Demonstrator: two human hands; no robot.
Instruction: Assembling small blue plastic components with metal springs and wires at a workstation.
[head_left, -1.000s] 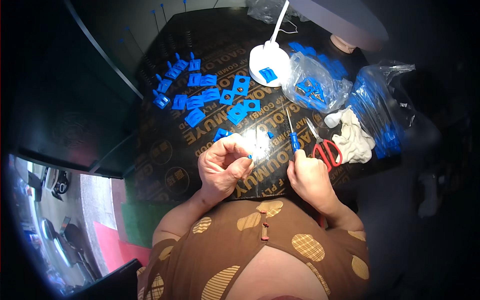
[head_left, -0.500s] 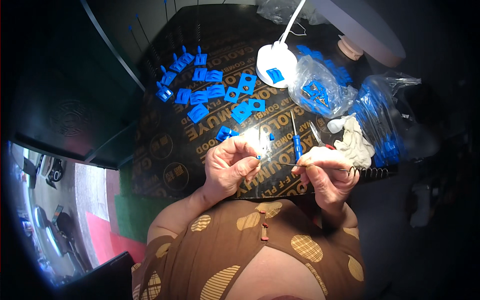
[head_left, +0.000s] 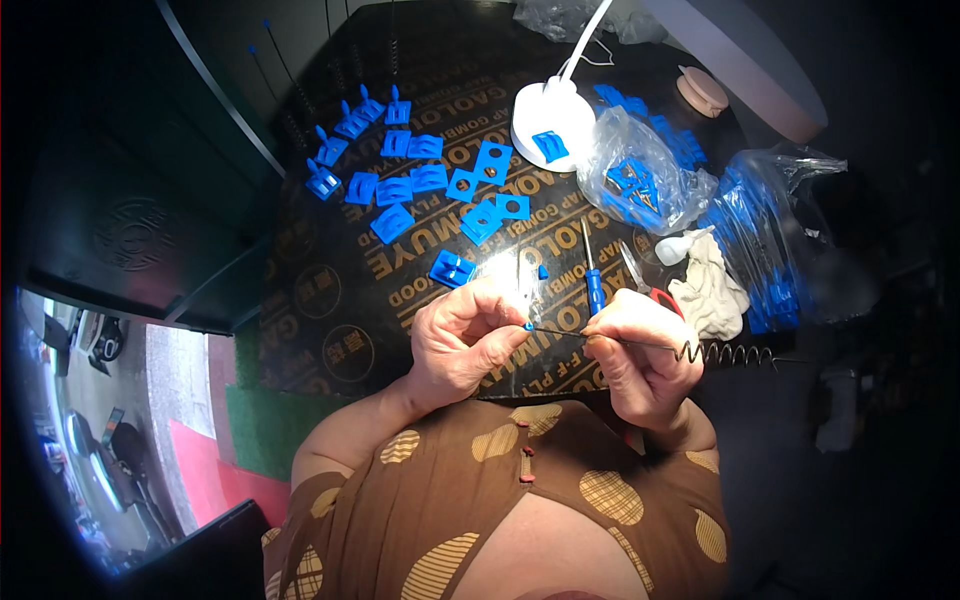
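My left hand [head_left: 455, 340] is closed, pinching a small blue plastic piece [head_left: 529, 327] between thumb and forefinger. Opposite it, my right hand [head_left: 645, 350] grips a thin black wire [head_left: 560, 331] whose far part winds into a loose coil [head_left: 735, 354], sticking out to the right. The wire's straight end meets the blue piece; whether it has gone inside is too small to see. Just beyond my left hand lies a blue plastic clip [head_left: 452, 268]. A blue-handled screwdriver [head_left: 594, 285] lies beyond my right hand, beside red-handled pliers [head_left: 640, 272].
Several flat blue plates [head_left: 428, 178] are spread over the dark table [head_left: 330, 290]. At the back left stand blue parts with upright coiled wires [head_left: 394, 60]. A white lamp base [head_left: 535, 110], plastic bags of blue parts [head_left: 650, 170] and a crumpled pale cloth [head_left: 710, 290] are further right.
The gap between the wire's end and the blue piece has closed. My left hand's fingertips have shifted slightly right, and the coil now reaches further out behind my right hand.
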